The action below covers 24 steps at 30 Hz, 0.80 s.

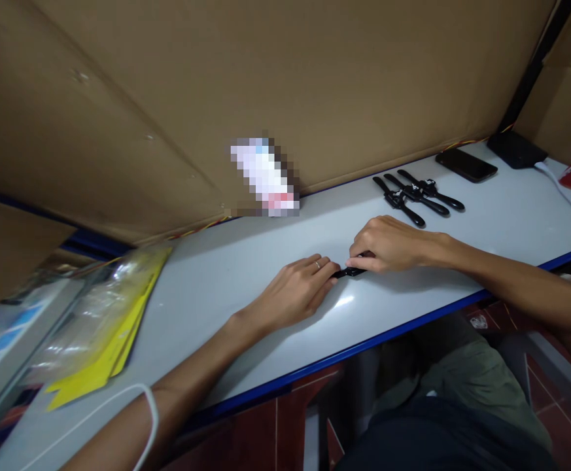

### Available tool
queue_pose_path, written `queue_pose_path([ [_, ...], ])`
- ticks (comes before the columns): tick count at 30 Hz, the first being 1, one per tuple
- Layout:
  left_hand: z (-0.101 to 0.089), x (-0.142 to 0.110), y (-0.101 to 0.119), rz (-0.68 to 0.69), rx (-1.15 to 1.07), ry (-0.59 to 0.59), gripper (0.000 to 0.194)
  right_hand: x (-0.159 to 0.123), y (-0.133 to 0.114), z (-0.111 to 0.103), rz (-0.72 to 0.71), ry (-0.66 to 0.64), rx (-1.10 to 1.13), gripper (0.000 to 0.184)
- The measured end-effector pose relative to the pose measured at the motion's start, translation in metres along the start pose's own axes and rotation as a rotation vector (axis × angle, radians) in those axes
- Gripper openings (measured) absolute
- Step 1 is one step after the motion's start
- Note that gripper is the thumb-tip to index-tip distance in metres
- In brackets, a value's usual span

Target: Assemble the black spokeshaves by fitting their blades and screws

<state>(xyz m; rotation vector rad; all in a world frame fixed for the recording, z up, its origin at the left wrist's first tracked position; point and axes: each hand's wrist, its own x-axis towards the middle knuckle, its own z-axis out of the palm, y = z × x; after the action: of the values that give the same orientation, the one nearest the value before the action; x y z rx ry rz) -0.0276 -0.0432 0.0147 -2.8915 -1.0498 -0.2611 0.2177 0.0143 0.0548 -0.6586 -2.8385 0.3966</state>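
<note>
A black spokeshave (350,271) lies low over the white table, mostly covered by my fingers. My left hand (297,288), with a ring on one finger, is closed around its left handle. At its middle and right side, my right hand (386,245) is closed with the thumb and fingers pressed together on it. What the right fingertips touch there is hidden. Beyond my right hand, three more black two-handled spokeshaves (416,191) lie side by side.
Behind the white table (207,275) rises a cardboard wall (314,85), with a blurred-out phone-like object (265,173) against it. A black phone (466,165) and dark box (515,150) sit at back right. Plastic bags (93,307) and yellow sheets (123,333) lie left, near a white cable (150,405).
</note>
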Motion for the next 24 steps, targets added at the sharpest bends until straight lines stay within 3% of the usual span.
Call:
queue_pose_path([
  [11, -0.0003, 0.0002, 0.0013, 0.012, 0.009, 0.014, 0.030, 0.0019, 0.0034, 0.0017, 0.090, -0.001, -0.148, 0.034],
  [24, -0.0007, 0.0003, 0.0001, 0.004, -0.006, 0.008, 0.031, -0.0004, -0.0002, -0.0008, 0.007, 0.011, -0.006, 0.039],
])
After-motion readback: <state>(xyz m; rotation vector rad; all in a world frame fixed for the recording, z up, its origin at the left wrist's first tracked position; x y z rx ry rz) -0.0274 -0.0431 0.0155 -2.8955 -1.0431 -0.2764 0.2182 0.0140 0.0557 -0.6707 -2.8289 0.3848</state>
